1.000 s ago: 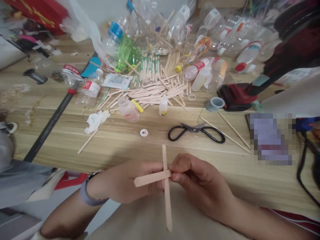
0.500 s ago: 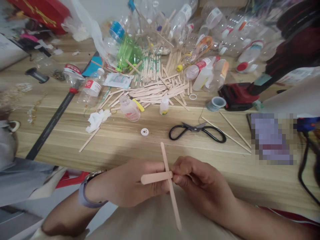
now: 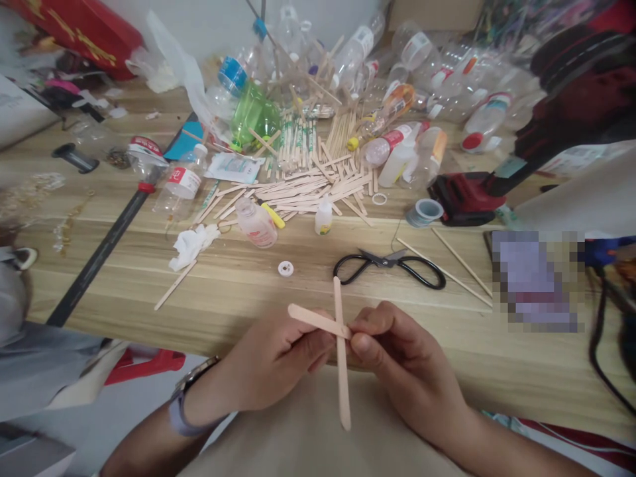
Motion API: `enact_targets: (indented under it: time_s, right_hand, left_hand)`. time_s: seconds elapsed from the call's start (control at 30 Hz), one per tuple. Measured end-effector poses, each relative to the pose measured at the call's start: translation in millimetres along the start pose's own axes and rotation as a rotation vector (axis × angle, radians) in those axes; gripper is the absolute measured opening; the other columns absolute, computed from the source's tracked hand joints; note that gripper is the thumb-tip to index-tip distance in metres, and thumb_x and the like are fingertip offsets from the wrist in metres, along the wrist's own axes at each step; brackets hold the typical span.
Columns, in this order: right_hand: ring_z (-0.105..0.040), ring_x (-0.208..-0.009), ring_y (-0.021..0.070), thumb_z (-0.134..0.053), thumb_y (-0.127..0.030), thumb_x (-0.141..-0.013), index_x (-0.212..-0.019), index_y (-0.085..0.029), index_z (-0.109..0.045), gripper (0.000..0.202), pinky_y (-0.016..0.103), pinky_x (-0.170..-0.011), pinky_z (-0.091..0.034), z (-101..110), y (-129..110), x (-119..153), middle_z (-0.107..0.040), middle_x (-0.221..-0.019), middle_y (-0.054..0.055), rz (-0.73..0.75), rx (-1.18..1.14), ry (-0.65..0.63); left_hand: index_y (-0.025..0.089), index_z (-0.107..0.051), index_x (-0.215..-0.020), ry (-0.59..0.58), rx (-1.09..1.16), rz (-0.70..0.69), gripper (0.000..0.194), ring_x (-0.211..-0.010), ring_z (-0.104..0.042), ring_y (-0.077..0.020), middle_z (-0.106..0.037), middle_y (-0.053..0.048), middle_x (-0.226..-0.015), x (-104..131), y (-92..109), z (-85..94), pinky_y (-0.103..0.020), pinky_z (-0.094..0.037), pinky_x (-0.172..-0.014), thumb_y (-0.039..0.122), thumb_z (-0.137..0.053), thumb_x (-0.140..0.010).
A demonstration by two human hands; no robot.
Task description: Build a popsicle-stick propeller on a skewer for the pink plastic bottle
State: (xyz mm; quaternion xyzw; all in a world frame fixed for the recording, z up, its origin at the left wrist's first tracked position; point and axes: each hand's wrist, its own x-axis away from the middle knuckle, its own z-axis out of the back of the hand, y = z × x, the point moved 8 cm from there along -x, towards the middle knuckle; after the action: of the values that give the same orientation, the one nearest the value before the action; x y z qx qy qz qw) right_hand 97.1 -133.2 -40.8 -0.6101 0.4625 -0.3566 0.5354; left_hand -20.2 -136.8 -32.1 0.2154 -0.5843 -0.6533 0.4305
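Two wooden craft sticks, joined in a cross, are held in front of my body near the table's front edge. The upright craft stick (image 3: 342,377) runs away from me; the crosswise craft stick (image 3: 311,318) lies over it and points left. My right hand (image 3: 405,354) pinches the right end of the crosswise stick, close to the crossing. My left hand (image 3: 283,358), with a watch on its wrist, is closed at the crossing from the left, thumb and fingers gripping there; its fingertips are partly hidden behind the sticks. Black-handled scissors (image 3: 385,262) lie just beyond, blades apart.
A heap of craft sticks (image 3: 308,189) spreads mid-table, with plastic bottles behind. Nearer are a small glue bottle (image 3: 323,217), a pink-tinted bottle (image 3: 256,224), a white disc (image 3: 285,268) and a wire spool (image 3: 425,212). A red-black power tool (image 3: 470,197) stands right.
The crossed sticks have turned clockwise, so the crosswise stick's left end is higher. My left hand has shifted right and its thumb now shows more. The view has moved slightly.
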Motion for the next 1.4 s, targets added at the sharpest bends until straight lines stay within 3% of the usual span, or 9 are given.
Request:
enact_targets:
  time_s: [0.07, 0.23, 0.4, 0.7, 1.13, 1.4]
  right_hand:
    - [-0.060, -0.063, 0.0091, -0.062, -0.021, -0.088, -0.079, -0.024, -0.060, 0.011, 0.019, -0.057, -0.049, 0, -4, 0, -0.062, -0.070, -0.003, 0.040, 0.054, -0.011]
    - [-0.059, -0.061, 0.0095, -0.062, -0.018, -0.087, -0.076, -0.023, -0.059, 0.012, 0.020, -0.056, -0.048, 0, -3, -1, -0.061, -0.069, -0.003, 0.059, 0.093, -0.044]
    - [-0.059, -0.061, 0.0099, -0.062, -0.022, -0.087, -0.076, -0.024, -0.057, 0.013, 0.021, -0.057, -0.048, -1, 2, -2, -0.060, -0.069, -0.004, 0.024, 0.095, -0.050]
    - [-0.055, -0.059, 0.0094, -0.061, -0.025, -0.088, -0.073, -0.022, -0.054, 0.017, 0.020, -0.054, -0.045, -1, 1, 1, -0.059, -0.067, -0.003, -0.014, 0.119, -0.049]
    - [-0.056, -0.057, 0.0099, -0.063, -0.024, -0.086, -0.071, -0.021, -0.055, 0.017, 0.020, -0.053, -0.045, 0, 0, 2, -0.058, -0.064, -0.002, -0.026, 0.095, -0.001]
    - [-0.054, -0.057, 0.0095, -0.062, -0.022, -0.086, -0.069, -0.022, -0.054, 0.019, 0.020, -0.052, -0.045, 1, -4, 2, -0.056, -0.063, -0.003, 0.009, 0.129, 0.009]
  left_hand:
    - [0.018, -0.042, -0.063, 0.008, 0.095, 0.034, 0.038, -0.054, -0.036, -0.0081, -0.038, 0.006, -0.058, -1, -3, -2.1, -0.022, -0.028, -0.052, 0.033, -0.039, -0.098]
    - [0.017, -0.053, -0.068, -0.098, 0.307, 0.178, 0.033, -0.051, -0.036, -0.0072, -0.044, 0.007, -0.056, 0, -13, -8.5, -0.022, -0.027, -0.050, 0.037, -0.051, -0.093]
    - [0.017, -0.049, -0.060, -0.173, 0.443, 0.259, 0.039, -0.048, -0.033, -0.0065, -0.042, 0.007, -0.051, -1, -18, -11.5, -0.022, -0.025, -0.048, 0.041, -0.057, -0.089]
    - [0.016, -0.050, -0.059, -0.180, 0.359, 0.274, 0.041, -0.050, -0.036, -0.0064, -0.044, 0.007, -0.054, -3, -17, -11.2, -0.021, -0.025, -0.047, 0.044, -0.061, -0.086]
    - [0.016, -0.049, -0.057, -0.159, 0.327, 0.189, 0.045, -0.050, -0.036, -0.0071, -0.042, 0.006, -0.054, -7, -10, -10.6, -0.021, -0.026, -0.047, 0.048, -0.058, -0.088]
    - [0.015, -0.052, -0.059, -0.165, 0.323, 0.180, 0.041, -0.050, -0.036, -0.0068, -0.043, 0.006, -0.055, -7, -8, -11.7, -0.021, -0.025, -0.047, 0.042, -0.057, -0.090]
